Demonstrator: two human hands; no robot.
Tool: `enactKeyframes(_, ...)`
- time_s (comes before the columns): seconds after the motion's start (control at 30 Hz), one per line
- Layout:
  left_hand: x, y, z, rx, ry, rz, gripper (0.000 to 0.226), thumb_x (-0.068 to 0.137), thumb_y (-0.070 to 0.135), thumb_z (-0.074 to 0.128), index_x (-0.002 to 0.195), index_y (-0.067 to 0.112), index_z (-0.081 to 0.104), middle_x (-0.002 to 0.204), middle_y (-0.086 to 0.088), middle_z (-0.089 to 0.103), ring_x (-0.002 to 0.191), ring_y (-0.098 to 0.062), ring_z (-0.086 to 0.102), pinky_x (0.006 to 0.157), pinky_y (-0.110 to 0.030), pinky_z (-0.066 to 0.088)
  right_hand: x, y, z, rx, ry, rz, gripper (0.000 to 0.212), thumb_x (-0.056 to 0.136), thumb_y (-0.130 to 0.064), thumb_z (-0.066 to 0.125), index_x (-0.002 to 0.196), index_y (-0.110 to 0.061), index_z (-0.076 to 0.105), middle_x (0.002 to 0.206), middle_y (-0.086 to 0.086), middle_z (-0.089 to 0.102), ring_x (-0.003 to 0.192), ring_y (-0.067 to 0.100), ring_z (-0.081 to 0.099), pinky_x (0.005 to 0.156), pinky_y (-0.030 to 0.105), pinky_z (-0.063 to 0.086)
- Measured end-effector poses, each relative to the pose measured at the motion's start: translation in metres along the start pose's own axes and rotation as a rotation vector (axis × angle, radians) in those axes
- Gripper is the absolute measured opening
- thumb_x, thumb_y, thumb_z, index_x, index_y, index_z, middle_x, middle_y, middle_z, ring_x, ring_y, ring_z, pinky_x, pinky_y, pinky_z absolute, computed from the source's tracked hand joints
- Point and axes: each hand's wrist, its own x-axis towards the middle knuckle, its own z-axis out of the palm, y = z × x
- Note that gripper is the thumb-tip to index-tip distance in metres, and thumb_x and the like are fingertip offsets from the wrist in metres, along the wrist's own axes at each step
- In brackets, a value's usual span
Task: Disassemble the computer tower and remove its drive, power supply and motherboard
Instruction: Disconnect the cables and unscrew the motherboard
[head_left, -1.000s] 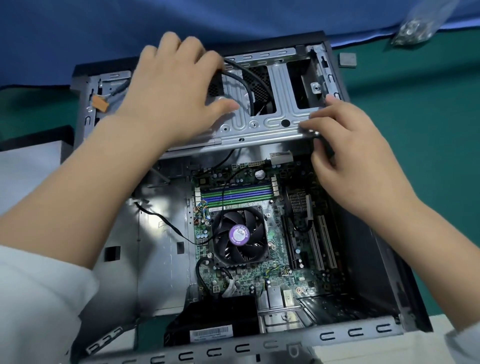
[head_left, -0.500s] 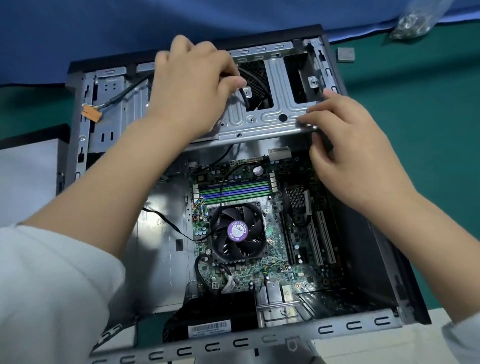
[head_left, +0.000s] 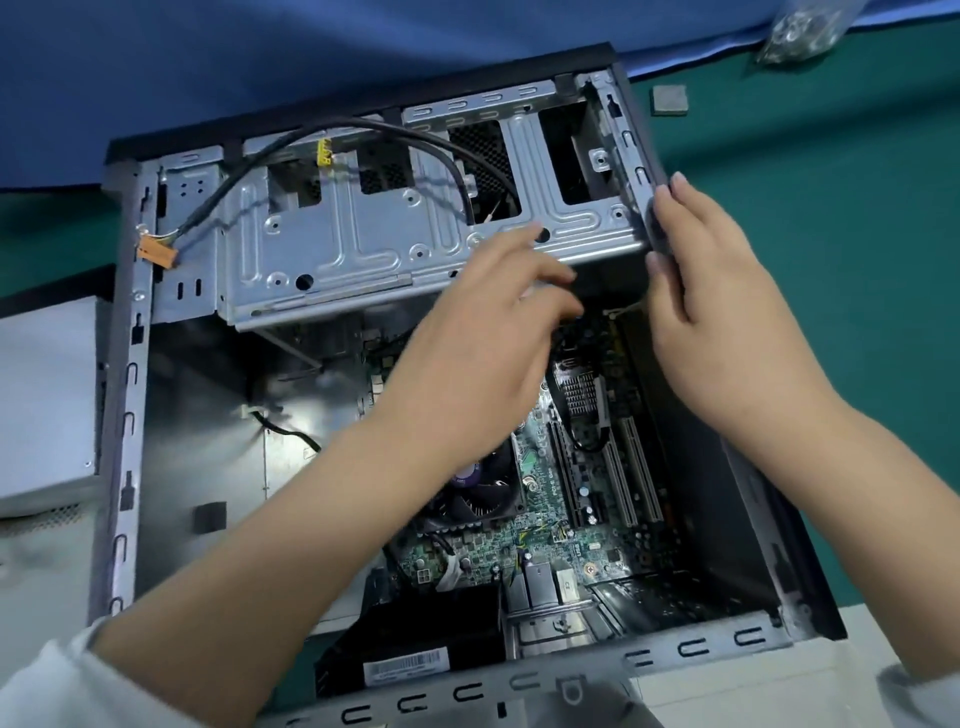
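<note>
We see the stamped grey sheet-metal drive cage (head_left: 415, 228) spanning left to right across the far end of the open black computer tower (head_left: 737, 519), our right hand (head_left: 727, 322) flat on its right end, our blurred left hand (head_left: 498, 332) spread just below its near edge, black cable (head_left: 363, 130) draped across.

A repair workbench: green mat (head_left: 831, 312), blue cloth (head_left: 260, 67), bagged screws (head_left: 800, 28).

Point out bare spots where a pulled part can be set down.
Bare green mat lies right of the tower, below the small grey square. Inside, the empty metal floor left of the motherboard is free. Crowded: around the drive cage, where both hands work.
</note>
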Motion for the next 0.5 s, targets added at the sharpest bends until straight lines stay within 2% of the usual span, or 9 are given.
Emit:
enactKeyframes(0.03, 0.005, 0.005, 0.005, 0.001, -0.006, 0.054, 0.022, 0.086, -0.002, 0.052, 0.101, 0.000, 0.067, 0.111, -0.014, 0.062, 0.124, -0.035, 0.046, 0.106, -0.041, 0.035, 0.000, -0.001, 0.000, -0.010, 0.011, 0.008, 0.046, 0.099, -0.014, 0.037, 0.145, -0.011, 0.033, 0.155, 0.004, 0.023, 0.131, 0.015, 0.030, 0.101, 0.016, 0.024)
enactKeyframes(0.1, 0.013, 0.018, 0.016, -0.016, -0.058, 0.082, 0.026, 0.083, 0.002, 0.044, 0.098, 0.000, 0.065, 0.105, -0.015, 0.062, 0.114, -0.034, 0.052, 0.095, -0.046, 0.043, 0.001, -0.003, 0.001, -0.026, 0.026, 0.027, 0.045, 0.099, -0.015, 0.038, 0.144, -0.013, 0.035, 0.155, 0.002, 0.024, 0.129, 0.021, 0.036, 0.102, 0.031, 0.031)
enactKeyframes(0.17, 0.016, 0.027, 0.028, -0.037, -0.143, -0.103, 0.024, 0.085, 0.007, 0.042, 0.102, 0.005, 0.059, 0.102, -0.012, 0.058, 0.101, -0.032, 0.053, 0.082, -0.048, 0.047, 0.001, -0.003, 0.001, -0.017, 0.038, 0.036, 0.045, 0.099, -0.016, 0.038, 0.144, -0.014, 0.037, 0.154, 0.001, 0.025, 0.129, 0.019, 0.036, 0.102, 0.030, 0.030)
enactKeyframes(0.23, 0.015, 0.025, 0.042, -0.078, -0.183, -0.312, 0.024, 0.091, 0.009, 0.042, 0.113, 0.010, 0.052, 0.108, -0.008, 0.056, 0.100, -0.028, 0.053, 0.081, -0.047, 0.048, 0.001, -0.003, -0.001, 0.004, 0.046, 0.042, 0.044, 0.100, -0.017, 0.038, 0.143, -0.014, 0.037, 0.154, 0.000, 0.026, 0.127, 0.015, 0.035, 0.101, 0.025, 0.028)
enactKeyframes(0.27, 0.014, 0.022, 0.048, -0.091, -0.178, -0.361, 0.024, 0.093, 0.011, 0.042, 0.116, 0.012, 0.051, 0.109, -0.007, 0.057, 0.099, -0.027, 0.054, 0.080, -0.046, 0.048, 0.000, -0.003, -0.001, 0.008, 0.045, 0.046, 0.044, 0.100, -0.018, 0.038, 0.143, -0.015, 0.038, 0.153, -0.001, 0.027, 0.126, 0.015, 0.036, 0.101, 0.025, 0.029)
enactKeyframes(0.33, 0.014, 0.018, 0.055, -0.127, -0.108, -0.393, 0.022, 0.096, 0.018, 0.041, 0.115, 0.013, 0.052, 0.102, -0.004, 0.060, 0.091, -0.026, 0.057, 0.074, -0.041, 0.048, 0.000, -0.004, -0.002, 0.009, 0.044, 0.054, 0.043, 0.100, -0.018, 0.038, 0.143, -0.016, 0.038, 0.153, -0.002, 0.027, 0.126, 0.016, 0.037, 0.101, 0.027, 0.030)
enactKeyframes(0.4, 0.020, 0.016, 0.061, -0.116, -0.068, -0.429, 0.020, 0.097, 0.023, 0.040, 0.108, 0.012, 0.054, 0.091, -0.003, 0.057, 0.085, -0.027, 0.057, 0.065, -0.035, 0.042, 0.001, -0.004, -0.002, 0.018, 0.044, 0.059, 0.043, 0.100, -0.018, 0.038, 0.142, -0.016, 0.039, 0.153, -0.002, 0.028, 0.126, 0.015, 0.037, 0.101, 0.026, 0.029)
enactKeyframes(0.5, 0.031, 0.013, 0.073, 0.056, -0.139, -0.444, 0.015, 0.095, 0.019, 0.044, 0.100, 0.010, 0.055, 0.095, -0.009, 0.054, 0.086, -0.033, 0.056, 0.063, -0.035, 0.033, 0.001, -0.005, -0.002, 0.024, 0.046, 0.057, 0.042, 0.100, -0.018, 0.038, 0.142, -0.015, 0.040, 0.152, -0.002, 0.029, 0.127, 0.015, 0.037, 0.102, 0.024, 0.028)
